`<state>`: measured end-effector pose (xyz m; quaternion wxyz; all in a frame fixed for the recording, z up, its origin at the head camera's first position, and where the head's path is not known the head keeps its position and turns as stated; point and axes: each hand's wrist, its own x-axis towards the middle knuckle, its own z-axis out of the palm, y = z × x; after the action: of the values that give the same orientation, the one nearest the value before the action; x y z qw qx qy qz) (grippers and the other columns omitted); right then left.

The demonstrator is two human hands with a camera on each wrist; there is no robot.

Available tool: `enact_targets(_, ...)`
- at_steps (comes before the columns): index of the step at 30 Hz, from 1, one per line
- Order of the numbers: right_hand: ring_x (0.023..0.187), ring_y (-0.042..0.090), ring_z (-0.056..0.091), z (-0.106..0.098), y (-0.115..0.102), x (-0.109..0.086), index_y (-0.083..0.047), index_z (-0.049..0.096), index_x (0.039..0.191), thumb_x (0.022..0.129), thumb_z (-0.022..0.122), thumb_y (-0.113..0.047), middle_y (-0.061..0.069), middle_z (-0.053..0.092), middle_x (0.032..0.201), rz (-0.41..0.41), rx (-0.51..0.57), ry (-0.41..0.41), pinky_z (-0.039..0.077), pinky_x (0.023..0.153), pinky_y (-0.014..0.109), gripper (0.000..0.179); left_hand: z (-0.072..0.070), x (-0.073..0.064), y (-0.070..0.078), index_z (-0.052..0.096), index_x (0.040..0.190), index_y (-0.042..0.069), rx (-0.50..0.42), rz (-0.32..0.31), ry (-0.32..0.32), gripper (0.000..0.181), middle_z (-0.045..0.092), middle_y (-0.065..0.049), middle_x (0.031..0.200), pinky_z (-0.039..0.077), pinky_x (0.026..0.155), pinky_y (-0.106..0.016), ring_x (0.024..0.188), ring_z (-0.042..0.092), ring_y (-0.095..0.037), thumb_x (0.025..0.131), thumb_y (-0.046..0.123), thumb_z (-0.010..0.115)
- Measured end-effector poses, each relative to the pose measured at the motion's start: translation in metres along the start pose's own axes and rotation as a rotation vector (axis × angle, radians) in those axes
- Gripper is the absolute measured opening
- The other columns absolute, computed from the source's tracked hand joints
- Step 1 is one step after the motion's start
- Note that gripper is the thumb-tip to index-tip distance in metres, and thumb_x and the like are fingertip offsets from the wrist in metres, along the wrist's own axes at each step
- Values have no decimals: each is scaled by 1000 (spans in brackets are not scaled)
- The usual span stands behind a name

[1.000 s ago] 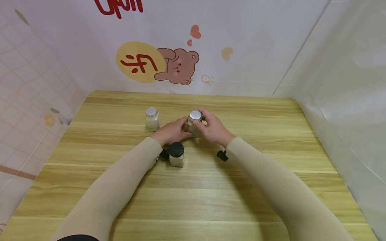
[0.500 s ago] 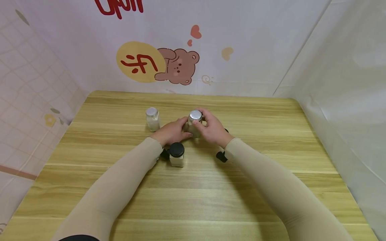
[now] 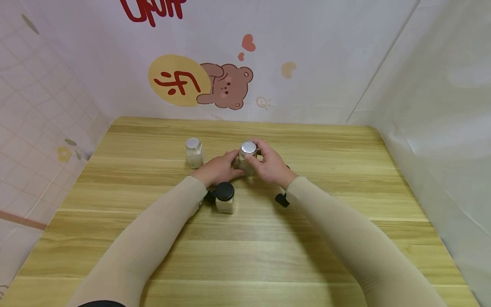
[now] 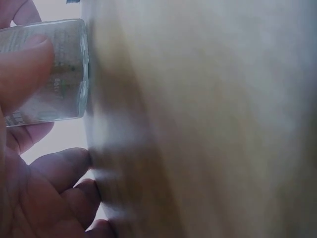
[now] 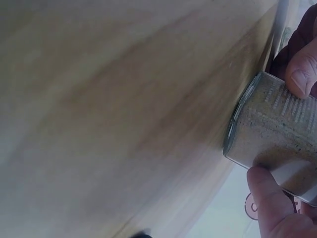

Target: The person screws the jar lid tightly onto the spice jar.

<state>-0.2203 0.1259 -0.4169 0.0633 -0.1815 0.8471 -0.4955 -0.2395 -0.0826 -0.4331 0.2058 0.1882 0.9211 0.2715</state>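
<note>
A square glass spice jar [image 3: 248,148] with a silver lid stands upright between my two hands near the middle of the table. Brownish powder and small printed text show through the glass jar [image 5: 272,124] in the right wrist view. On its left side, my left hand [image 3: 219,168] holds the lower body between thumb and fingers. From the right, my right hand [image 3: 272,168] grips it higher up, just under the lid. In the left wrist view the base of the jar [image 4: 64,64] is close to the tabletop; whether it touches is unclear.
A second silver-lidded jar [image 3: 194,154] with pale contents stands left of the left hand. Close in front of that hand is a black-lidded jar [image 3: 224,199]. The wooden table [image 3: 245,256] meets a printed white backdrop [image 3: 318,94] at its far edge.
</note>
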Motion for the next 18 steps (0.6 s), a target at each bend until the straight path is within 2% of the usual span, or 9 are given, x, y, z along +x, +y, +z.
enact_targets(6, 137, 39, 55, 0, 0, -1, -7, 45, 153, 108, 62, -19, 16, 59, 143, -11, -25, 2, 48, 113, 58, 49, 0, -1, 0, 21, 169, 28, -15, -15, -21, 83, 39, -13, 168, 38, 123, -56, 151, 46, -37, 103, 49, 66)
enact_targets(11, 137, 40, 54, -1, -2, -1, -9, 45, 153, 107, 62, -20, 16, 57, 144, 4, -22, -1, 50, 110, 57, 49, -2, -3, 0, 21, 169, 26, 3, -16, -34, 82, 43, -13, 166, 38, 123, -56, 150, 46, -36, 103, 50, 64)
enact_targets(18, 139, 41, 54, -1, 0, 1, -7, 44, 154, 108, 61, -20, 16, 55, 148, -5, -27, -16, 52, 110, 56, 50, -7, -9, 0, 24, 168, 27, 25, -2, -10, 73, 48, -13, 162, 41, 120, -56, 148, 50, -34, 107, 44, 61)
